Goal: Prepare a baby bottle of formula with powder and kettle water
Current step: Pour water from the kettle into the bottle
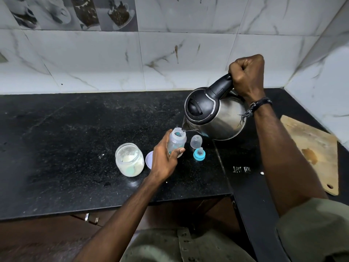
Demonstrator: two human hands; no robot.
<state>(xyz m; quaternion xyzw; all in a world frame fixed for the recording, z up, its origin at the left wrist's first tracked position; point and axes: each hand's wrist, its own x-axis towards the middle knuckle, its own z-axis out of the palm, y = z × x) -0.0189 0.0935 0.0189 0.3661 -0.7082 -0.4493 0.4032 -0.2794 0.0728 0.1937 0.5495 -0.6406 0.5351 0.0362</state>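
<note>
A clear baby bottle point(177, 141) stands uncapped on the black counter point(75, 138), and my left hand point(164, 157) grips its side. My right hand point(246, 76) holds the black handle of a steel kettle point(219, 118), tilted left with its spout right over the bottle's mouth. A thin stream of water runs into the bottle. An open jar of white powder point(129, 159) sits left of the bottle, its pale lid point(149, 159) beside it. The teal teat ring point(199, 154) and clear cap point(196, 141) lie just right of the bottle.
A wooden cutting board point(313, 152) lies on the counter at the right, near the corner wall. White marble tiles back the counter. The counter's front edge runs below my left forearm, with cabinet handles point(91, 218) under it.
</note>
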